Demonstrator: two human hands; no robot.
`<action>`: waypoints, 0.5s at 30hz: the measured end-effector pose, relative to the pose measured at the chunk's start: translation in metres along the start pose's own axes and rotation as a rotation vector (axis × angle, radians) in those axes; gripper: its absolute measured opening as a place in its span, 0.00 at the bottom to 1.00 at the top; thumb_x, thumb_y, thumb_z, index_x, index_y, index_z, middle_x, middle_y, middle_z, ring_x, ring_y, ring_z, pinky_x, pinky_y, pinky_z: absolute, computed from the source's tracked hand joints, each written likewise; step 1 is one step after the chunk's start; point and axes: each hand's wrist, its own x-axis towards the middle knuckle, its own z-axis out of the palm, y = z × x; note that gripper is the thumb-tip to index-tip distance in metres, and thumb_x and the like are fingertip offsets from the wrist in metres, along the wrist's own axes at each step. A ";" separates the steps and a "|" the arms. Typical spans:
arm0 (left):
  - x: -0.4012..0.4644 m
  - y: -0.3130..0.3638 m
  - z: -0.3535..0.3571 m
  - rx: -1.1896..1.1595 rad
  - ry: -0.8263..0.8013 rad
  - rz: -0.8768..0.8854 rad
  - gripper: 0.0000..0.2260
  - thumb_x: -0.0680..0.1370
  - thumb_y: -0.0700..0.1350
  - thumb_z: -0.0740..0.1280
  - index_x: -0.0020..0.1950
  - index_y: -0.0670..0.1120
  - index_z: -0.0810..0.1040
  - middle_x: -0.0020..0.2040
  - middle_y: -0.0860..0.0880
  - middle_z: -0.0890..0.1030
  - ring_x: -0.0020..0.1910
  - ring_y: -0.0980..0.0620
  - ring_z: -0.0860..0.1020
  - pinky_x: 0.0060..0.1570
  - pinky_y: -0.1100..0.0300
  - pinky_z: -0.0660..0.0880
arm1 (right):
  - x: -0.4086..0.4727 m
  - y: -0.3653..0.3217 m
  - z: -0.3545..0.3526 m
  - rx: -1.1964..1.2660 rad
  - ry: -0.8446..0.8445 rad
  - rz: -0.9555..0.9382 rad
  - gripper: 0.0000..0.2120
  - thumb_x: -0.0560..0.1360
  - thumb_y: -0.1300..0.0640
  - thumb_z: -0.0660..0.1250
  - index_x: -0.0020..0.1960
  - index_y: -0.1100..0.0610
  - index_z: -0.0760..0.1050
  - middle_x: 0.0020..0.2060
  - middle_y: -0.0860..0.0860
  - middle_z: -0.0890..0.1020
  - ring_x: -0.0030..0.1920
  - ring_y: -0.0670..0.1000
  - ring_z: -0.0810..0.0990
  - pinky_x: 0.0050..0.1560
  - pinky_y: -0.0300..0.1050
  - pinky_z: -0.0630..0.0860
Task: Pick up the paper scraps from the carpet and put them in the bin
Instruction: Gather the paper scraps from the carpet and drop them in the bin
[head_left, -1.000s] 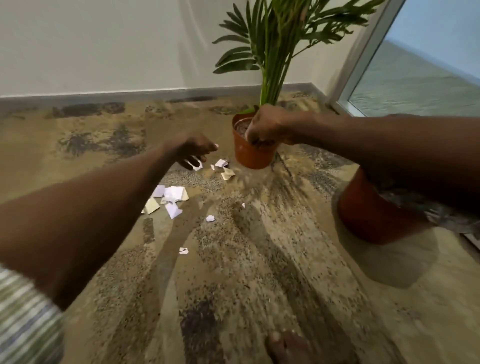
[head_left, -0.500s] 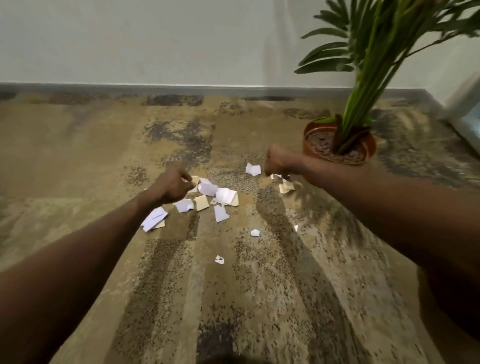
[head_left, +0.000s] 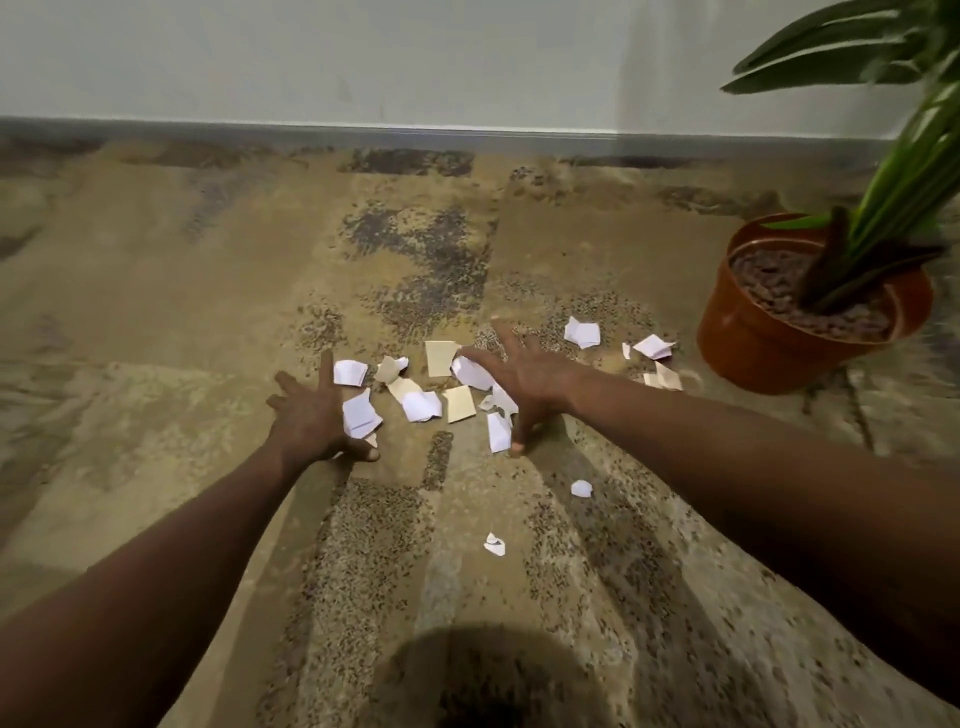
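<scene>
Several white and cream paper scraps (head_left: 422, 396) lie in a cluster on the patterned brown carpet (head_left: 208, 291). My left hand (head_left: 310, 415) is spread open on the cluster's left side, its thumb beside a white scrap (head_left: 358, 415). On the cluster's right side my right hand (head_left: 524, 376) is open with fingers splayed, resting over some scraps. Further scraps (head_left: 582, 331) lie to the right near the pot, and two small bits (head_left: 581, 488) sit closer to me. No bin is in view.
An orange plant pot (head_left: 763, 338) with a green palm stands at the right, close to the outlying scraps. A white wall with a grey skirting board (head_left: 363, 136) runs along the back. A dark shadow falls on the carpet at the bottom centre.
Both hands went from closed fists to spread open and came down onto the scrap pile. The view swung left and dipped; the second pot and window are out of frame.
</scene>
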 end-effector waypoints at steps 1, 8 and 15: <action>0.007 0.000 -0.002 -0.016 -0.003 0.024 0.63 0.58 0.66 0.78 0.80 0.52 0.43 0.79 0.36 0.43 0.71 0.24 0.53 0.65 0.37 0.65 | 0.006 -0.002 0.002 -0.025 -0.006 -0.003 0.72 0.54 0.44 0.84 0.77 0.37 0.33 0.76 0.53 0.27 0.77 0.69 0.44 0.69 0.67 0.65; 0.028 0.003 -0.007 -0.004 -0.105 0.165 0.56 0.60 0.59 0.81 0.79 0.59 0.51 0.72 0.35 0.59 0.63 0.31 0.70 0.59 0.44 0.74 | 0.020 0.000 0.020 -0.063 -0.027 -0.050 0.61 0.59 0.41 0.82 0.79 0.41 0.46 0.80 0.50 0.42 0.78 0.66 0.46 0.70 0.67 0.62; -0.004 0.004 0.012 -0.248 0.106 0.166 0.28 0.68 0.47 0.78 0.67 0.48 0.77 0.65 0.40 0.74 0.56 0.44 0.78 0.56 0.55 0.75 | 0.006 -0.006 0.034 0.235 0.155 -0.113 0.40 0.67 0.53 0.78 0.74 0.56 0.65 0.73 0.53 0.63 0.70 0.57 0.65 0.68 0.53 0.67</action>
